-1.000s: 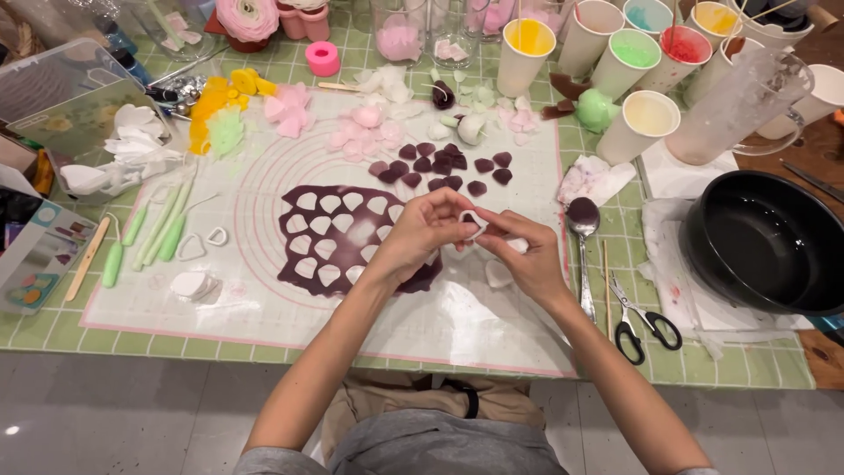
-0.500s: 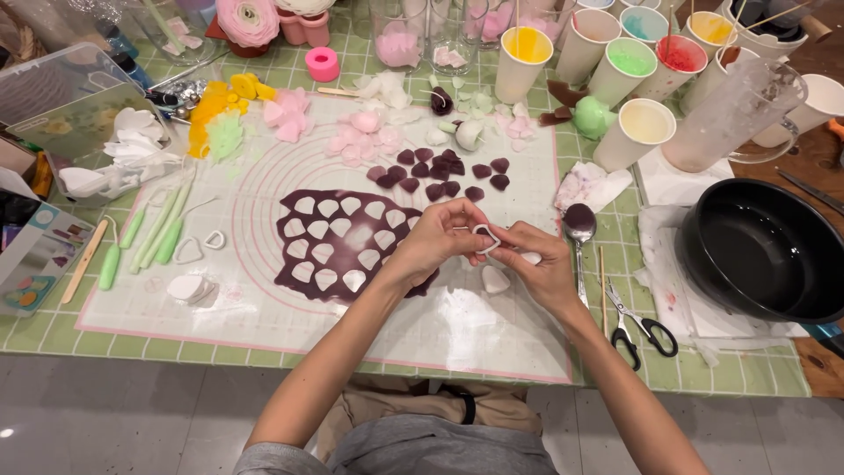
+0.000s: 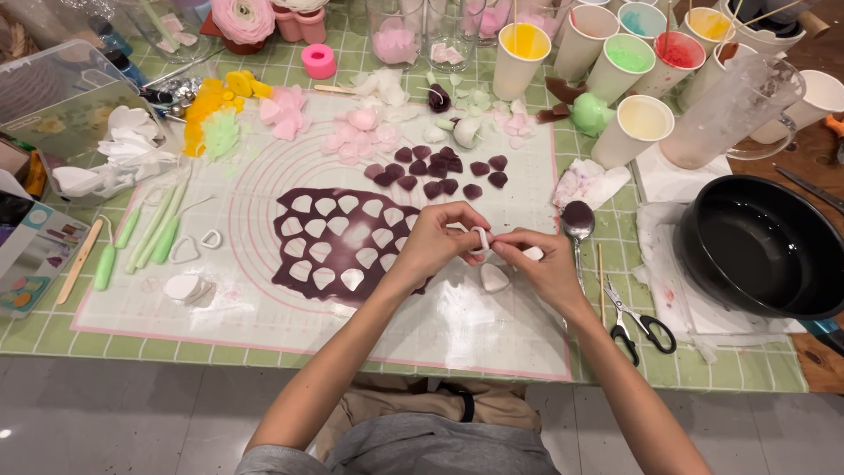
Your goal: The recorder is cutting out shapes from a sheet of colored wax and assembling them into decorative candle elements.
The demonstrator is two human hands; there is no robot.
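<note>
- Pinched between the fingertips of both hands, a small white petal-shaped cutter ring (image 3: 479, 239) sits just above the translucent silicone work mat with pink ring markings (image 3: 264, 167); the left hand (image 3: 437, 242) curls closed around its left side, and the right hand (image 3: 542, 266) meets it from the right with thumb and forefinger pressed together on the rim.
- At the far left, a clear plastic lidded box (image 3: 53, 97) stands on the green checked tablecloth (image 3: 756, 369), with white paste petals (image 3: 123, 154) heaped just beside it.
- Pale green modelling tools (image 3: 149, 237) lie along the mat's left edge, near two spare white cutter rings (image 3: 198, 246).
- A rolled sheet of dark purple paste full of petal-shaped holes (image 3: 338, 246) lies in the middle of the mat, partly under the left hand.
- Cut-out dark purple petals (image 3: 440, 171) are scattered above the hands, with pale pink petals (image 3: 356, 136) further up.
- A white cut petal (image 3: 493, 278) lies on the mat just below the right hand.
- A metal spoon (image 3: 578, 220) rests right of the hands, and black-handled scissors (image 3: 642, 321) lie nearer the table's edge.
- Paper cups of coloured liquid (image 3: 629, 57) stand along the top right, and a black round pan (image 3: 760, 246) sits at the far right.
</note>
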